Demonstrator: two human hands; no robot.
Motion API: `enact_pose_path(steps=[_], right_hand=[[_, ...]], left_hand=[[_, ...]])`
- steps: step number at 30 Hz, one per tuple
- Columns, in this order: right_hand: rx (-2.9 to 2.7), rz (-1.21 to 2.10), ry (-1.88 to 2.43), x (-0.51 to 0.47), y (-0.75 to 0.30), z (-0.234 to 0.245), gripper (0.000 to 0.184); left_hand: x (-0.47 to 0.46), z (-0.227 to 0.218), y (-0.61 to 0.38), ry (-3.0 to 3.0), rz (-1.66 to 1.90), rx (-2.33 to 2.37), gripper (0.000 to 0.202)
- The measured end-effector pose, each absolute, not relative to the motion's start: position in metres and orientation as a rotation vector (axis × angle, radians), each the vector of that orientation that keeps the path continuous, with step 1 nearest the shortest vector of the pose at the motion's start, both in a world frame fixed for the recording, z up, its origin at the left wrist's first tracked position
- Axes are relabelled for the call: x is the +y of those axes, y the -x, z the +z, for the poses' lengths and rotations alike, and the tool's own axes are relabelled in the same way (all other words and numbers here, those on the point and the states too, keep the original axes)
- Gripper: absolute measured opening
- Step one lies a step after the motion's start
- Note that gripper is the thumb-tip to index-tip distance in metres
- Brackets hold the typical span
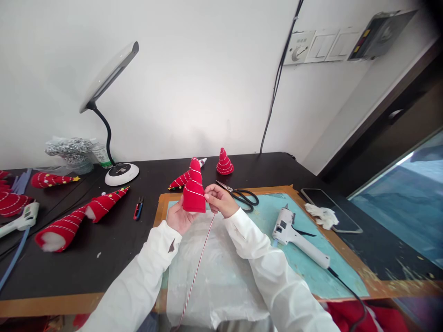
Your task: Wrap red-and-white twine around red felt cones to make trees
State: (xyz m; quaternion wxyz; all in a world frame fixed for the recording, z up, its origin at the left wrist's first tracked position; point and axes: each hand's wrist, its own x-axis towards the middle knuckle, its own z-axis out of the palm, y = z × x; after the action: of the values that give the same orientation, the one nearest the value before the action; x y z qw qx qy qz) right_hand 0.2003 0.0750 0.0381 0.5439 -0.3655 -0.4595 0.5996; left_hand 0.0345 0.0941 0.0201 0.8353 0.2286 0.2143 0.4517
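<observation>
Above dark table (114,240), left hand (178,216) grips red cone (194,191) (upright) while right hand (219,200) pinches striped twine (199,263)

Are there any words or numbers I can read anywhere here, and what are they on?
No text can be read.
Bottle label behind the lamp: too blurred.
Wall box yellow and red marks: too small.
Switch panel dial markings: too small.

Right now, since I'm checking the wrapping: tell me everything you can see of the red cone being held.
The cone is red, felt-like, upright, its tip slightly bent, spiralled with red-white string. The left hand cups its base; the right hand pinches the string at its side. It is held above a plastic sheet.
</observation>
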Motion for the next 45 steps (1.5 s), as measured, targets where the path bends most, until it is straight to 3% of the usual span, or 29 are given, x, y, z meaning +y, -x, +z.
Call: enact_pose_path(steps=[4,8,13,19,42,45], right_hand=[[-1.073,1.492,0.856,0.073,-0.195,0.036,0.065],[-1.019,1.47,0.89,0.074,-0.194,0.037,0.069],[-1.002,1.325,0.962,0.077,-0.195,0.035,0.066],[-1.095,1.105,1.071,0.075,-0.191,0.033,0.06],[-1.498,1.931,1.023,0.066,-0.216,0.035,0.055],[-1.417,1.92,0.954,0.066,-0.216,0.037,0.057]], left_hand=[[0.094,0.016,-0.039,-0.553,0.922,0.468,0.024],[0.096,0.013,-0.049,-0.681,1.096,0.471,0.043],[0.104,0.012,-0.046,-0.784,1.203,0.627,0.042],[0.099,0.01,-0.045,-1.043,1.129,0.574,0.057],[0.117,0.021,-0.027,-0.71,1.273,0.686,0.041],[0.121,0.024,-0.023,-0.651,1.289,0.674,0.039]])
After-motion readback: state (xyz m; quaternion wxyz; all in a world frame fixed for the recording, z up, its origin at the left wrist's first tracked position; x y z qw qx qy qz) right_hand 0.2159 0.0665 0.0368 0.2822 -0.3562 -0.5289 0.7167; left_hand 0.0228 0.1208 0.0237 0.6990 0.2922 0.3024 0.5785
